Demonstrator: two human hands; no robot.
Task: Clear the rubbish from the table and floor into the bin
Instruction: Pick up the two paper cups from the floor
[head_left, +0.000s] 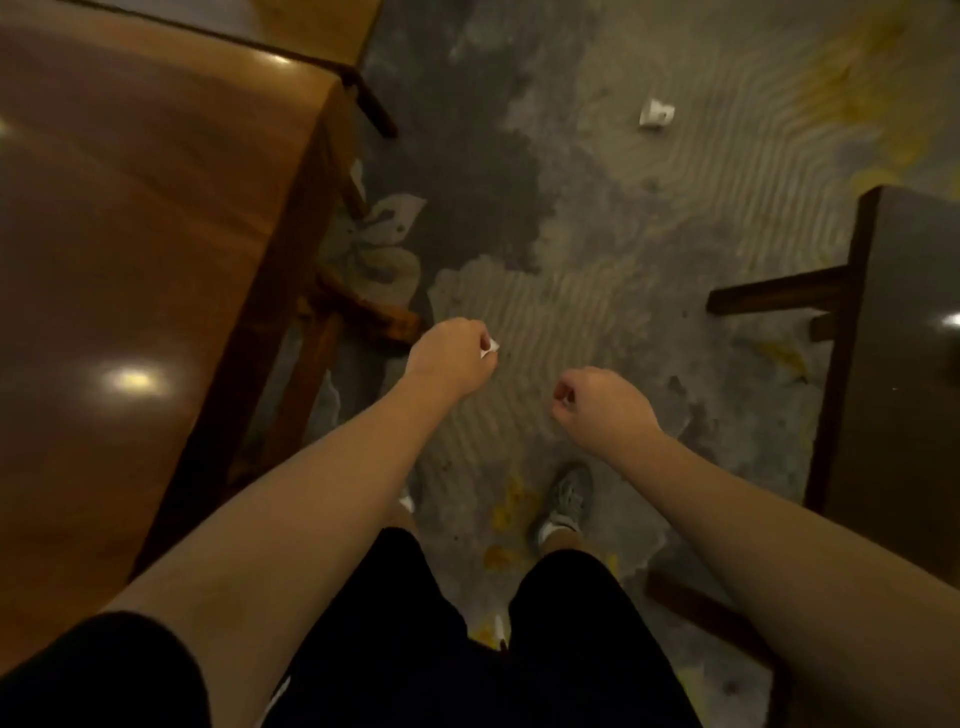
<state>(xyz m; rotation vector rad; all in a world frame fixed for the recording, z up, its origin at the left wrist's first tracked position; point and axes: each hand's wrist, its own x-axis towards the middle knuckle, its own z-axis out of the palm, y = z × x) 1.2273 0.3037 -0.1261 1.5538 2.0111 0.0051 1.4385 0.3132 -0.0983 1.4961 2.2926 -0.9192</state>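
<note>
My left hand (451, 358) is closed in a fist over the carpet, with a small white scrap of paper (489, 347) sticking out between its fingers. My right hand (597, 408) hangs beside it, fingers curled shut with nothing visible in them. A crumpled white piece of rubbish (656, 114) lies on the patterned carpet far ahead, up and to the right of both hands. No bin is in view.
A brown wooden table (130, 249) fills the left side, its legs and crossbar (363, 306) near my left hand. A dark table (904, 338) stands at the right edge. My legs and a grey shoe (569, 501) are below. Patterned carpet runs between the tables.
</note>
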